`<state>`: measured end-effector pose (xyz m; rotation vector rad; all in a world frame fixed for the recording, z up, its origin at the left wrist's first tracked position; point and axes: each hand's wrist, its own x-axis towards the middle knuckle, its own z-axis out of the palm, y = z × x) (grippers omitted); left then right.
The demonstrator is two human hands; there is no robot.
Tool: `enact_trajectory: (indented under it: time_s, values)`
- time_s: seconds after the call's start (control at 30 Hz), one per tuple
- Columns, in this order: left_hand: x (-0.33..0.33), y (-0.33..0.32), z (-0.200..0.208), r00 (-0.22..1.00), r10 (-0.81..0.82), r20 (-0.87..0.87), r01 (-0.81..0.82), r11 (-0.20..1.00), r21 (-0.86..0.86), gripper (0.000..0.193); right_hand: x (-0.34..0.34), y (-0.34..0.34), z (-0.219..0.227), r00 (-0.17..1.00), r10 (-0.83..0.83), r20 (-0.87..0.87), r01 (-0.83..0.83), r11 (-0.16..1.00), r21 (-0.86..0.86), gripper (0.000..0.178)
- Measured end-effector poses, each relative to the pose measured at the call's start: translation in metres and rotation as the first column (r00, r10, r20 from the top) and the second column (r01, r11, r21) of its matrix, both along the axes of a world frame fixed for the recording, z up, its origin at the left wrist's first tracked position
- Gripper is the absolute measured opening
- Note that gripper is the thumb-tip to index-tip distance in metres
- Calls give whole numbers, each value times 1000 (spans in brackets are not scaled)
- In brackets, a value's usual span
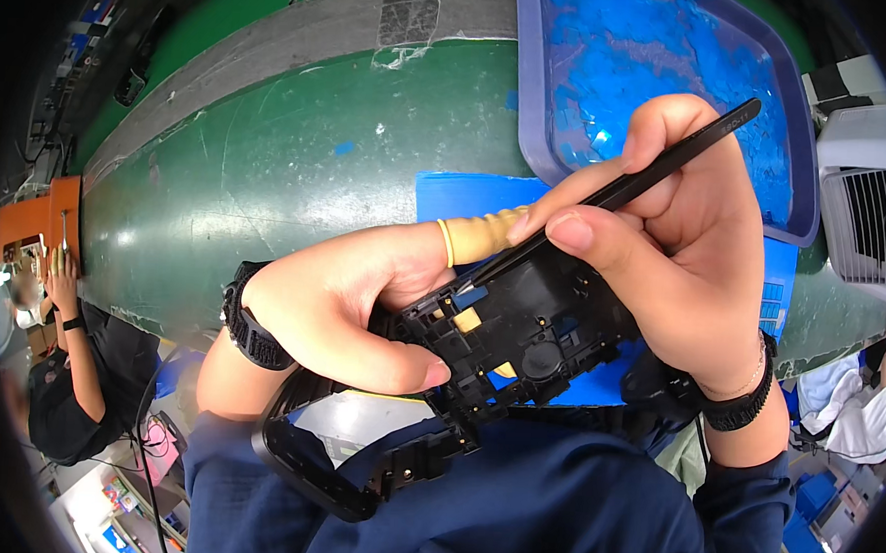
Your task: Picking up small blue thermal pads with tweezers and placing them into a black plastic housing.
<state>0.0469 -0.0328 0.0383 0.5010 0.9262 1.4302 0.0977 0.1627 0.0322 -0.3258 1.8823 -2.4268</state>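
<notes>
My left hand [347, 292] is closed round a black plastic device housing [511, 325], its thumb pressing on the near side. A yellow finger cot [480, 236] covers the left forefinger, which stretches along the far edge. In my right hand [680, 239] a pair of black tweezers [670, 158] is pinched between thumb and fingers, pointing down to the left. The tips meet a small blue piece [470, 298] on the housing; whether they grip it I cannot tell. Small yellow pads [467, 320] sit close by. A curved black frame part [327, 481] extends from the housing toward my body.
A purple-grey tray [533, 91] with many blue film scraps stands at the far right on the green table [299, 149]. Under my hands lies a blue sheet [458, 189]. A white slatted appliance [863, 198] is at right. Another person's hand [62, 279] works at far left.
</notes>
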Motion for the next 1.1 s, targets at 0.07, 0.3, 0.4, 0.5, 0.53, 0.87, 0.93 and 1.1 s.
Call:
enact_trajectory:
  time_s: [0.07,0.3,0.4,0.5,0.53,0.87,0.93,1.1]
  values:
    - [9,0,-5,995,100,10,-100,995,-15,82,1,1,4,999,2,40,-2,1000,11,33]
    - [13,-3,-5,987,131,90,-130,991,-13,85,11,14,17,985,7,173,-18,998,61,35]
    - [11,-3,1,996,59,63,-60,998,9,88,18,35,31,966,-255,42,243,951,193,29]
    - [10,-2,5,998,48,44,-47,999,-16,93,13,86,36,929,-369,-18,350,862,366,32]
    - [11,-2,4,998,47,40,-47,999,-15,93,10,96,34,924,-379,-39,368,861,350,30]
    - [0,5,2,967,249,-61,-255,952,-169,47,-3,128,14,879,-476,23,439,826,353,24]
    - [3,-1,-1,959,282,19,-278,954,-115,49,-4,129,14,876,-481,17,444,822,357,24]
    - [9,-7,19,987,70,146,-81,994,70,85,2,141,-10,846,-524,-99,471,647,600,28]
